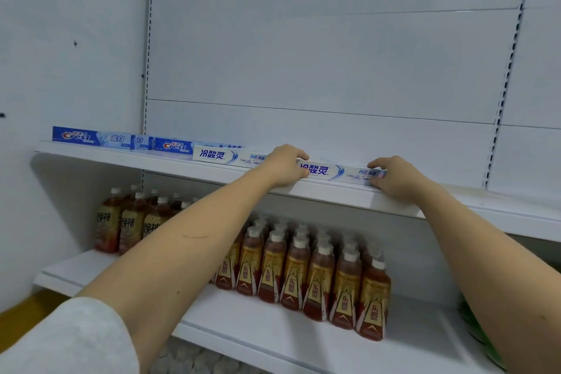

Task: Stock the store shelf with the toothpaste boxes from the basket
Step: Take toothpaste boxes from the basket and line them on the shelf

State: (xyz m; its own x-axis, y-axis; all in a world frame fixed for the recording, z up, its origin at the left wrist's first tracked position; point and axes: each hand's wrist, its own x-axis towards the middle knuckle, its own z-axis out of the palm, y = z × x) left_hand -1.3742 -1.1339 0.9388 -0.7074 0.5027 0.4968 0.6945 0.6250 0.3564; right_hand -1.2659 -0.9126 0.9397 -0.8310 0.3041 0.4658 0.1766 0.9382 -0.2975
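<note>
We have the white toothpaste box held at both ends: our left hand curls over its left end, fingers on top and thumb on the front face, and our right hand pinches the right end the same way. The box lies lengthwise along the front edge of the upper shelf, apparently resting on it, though we cannot tell whether its full weight is down yet. Its left end sits just beside, perhaps touching, a second white box of the same brand, and further toward the shelf's left end lie two blue Crest boxes, set nearer the back panel. We judge the box light and stiff along its length but easily dented on its thin card faces, and smooth enough to slide on the painted shelf; holding the ends, as now, keeps it square and saves the printed front. To the right of our right hand the shelf runs on bare toward its right end, and there is open depth behind the box to the back panel. The lower shelf carries rows of bottled drinks beneath our forearms. The basket is out of view.
</note>
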